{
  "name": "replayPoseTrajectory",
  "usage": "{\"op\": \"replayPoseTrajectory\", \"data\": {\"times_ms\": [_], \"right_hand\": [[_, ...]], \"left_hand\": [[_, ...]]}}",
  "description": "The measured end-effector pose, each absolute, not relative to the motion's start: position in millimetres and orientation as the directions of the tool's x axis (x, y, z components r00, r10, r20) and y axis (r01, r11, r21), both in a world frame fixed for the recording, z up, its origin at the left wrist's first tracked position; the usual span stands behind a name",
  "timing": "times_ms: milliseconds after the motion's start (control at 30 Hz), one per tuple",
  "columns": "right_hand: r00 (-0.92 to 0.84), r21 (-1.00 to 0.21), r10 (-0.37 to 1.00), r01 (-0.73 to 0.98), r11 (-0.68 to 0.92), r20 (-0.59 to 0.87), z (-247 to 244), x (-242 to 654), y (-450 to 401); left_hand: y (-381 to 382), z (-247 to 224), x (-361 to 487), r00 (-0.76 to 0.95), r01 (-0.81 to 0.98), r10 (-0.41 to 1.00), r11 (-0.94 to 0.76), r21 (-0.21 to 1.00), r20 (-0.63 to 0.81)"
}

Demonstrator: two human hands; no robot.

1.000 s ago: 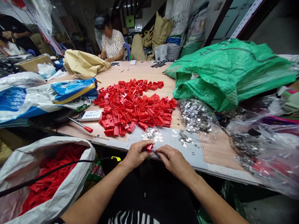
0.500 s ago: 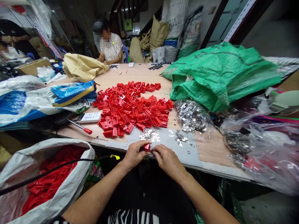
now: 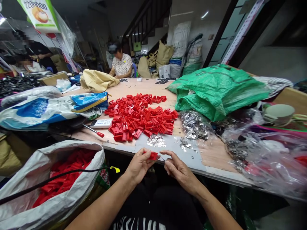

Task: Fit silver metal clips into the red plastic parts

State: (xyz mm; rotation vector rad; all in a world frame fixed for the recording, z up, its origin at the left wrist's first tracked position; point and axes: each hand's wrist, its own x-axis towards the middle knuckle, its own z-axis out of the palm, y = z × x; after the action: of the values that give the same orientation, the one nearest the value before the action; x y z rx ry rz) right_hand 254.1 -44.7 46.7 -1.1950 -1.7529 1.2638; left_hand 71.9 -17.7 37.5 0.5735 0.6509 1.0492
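My left hand (image 3: 140,164) pinches a small red plastic piece (image 3: 153,156) just off the table's front edge. Facing it, my right hand (image 3: 176,167) has its index finger stretched toward the piece while the other fingers curl in. A thin pale point shows by its fingertips, too small to name. Just beyond my hands lies a little heap of flat silver metal plates (image 3: 156,141). Behind that spreads a large pile of red plastic pieces (image 3: 144,119). More metal plates (image 3: 194,126) sit in a clear bag to the right.
An open white sack (image 3: 92,151) of red pieces stands at lower left, a black cable (image 3: 59,172) crossing it. A red-handled tool (image 3: 99,134) and white box (image 3: 102,123) lie left. A green woven sack (image 3: 216,92) covers the right. A person (image 3: 121,64) sits across the table.
My hands have drawn slightly apart. My left hand has turned the red piece sideways, and my right index finger has straightened. The head view has tilted up.
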Motion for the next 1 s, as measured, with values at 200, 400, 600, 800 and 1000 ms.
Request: {"op": "replayPoseTrajectory", "data": {"times_ms": [200,400,600,800,1000], "right_hand": [[-0.397,-0.892,0.915,0.384,0.238,0.073,64.6,237.4,-51.9],[-0.366,-0.858,0.913,0.394,0.330,0.182,69.5,234.8,-52.1],[-0.437,-0.800,0.884,0.465,0.379,0.165,81.4,235.5,-55.3],[-0.396,-0.698,0.898,0.589,0.407,0.189,78.1,228.7,-55.1],[-0.357,-0.808,0.914,0.470,0.356,0.195,72.7,222.2,-49.7]], "left_hand": [[-32.4,45.6,69.0,0.441,-0.706,0.845,0.534,0.465,-0.301],[-44.9,52.1,69.9,0.450,-0.739,0.841,0.540,0.403,-0.302],[-47.0,56.0,68.9,0.443,-0.755,0.823,0.556,0.346,-0.355],[-46.5,59.7,66.9,0.418,-0.796,0.827,0.533,0.286,-0.377],[-49.3,55.9,65.9,0.418,-0.797,0.842,0.520,0.308,-0.341]]}}
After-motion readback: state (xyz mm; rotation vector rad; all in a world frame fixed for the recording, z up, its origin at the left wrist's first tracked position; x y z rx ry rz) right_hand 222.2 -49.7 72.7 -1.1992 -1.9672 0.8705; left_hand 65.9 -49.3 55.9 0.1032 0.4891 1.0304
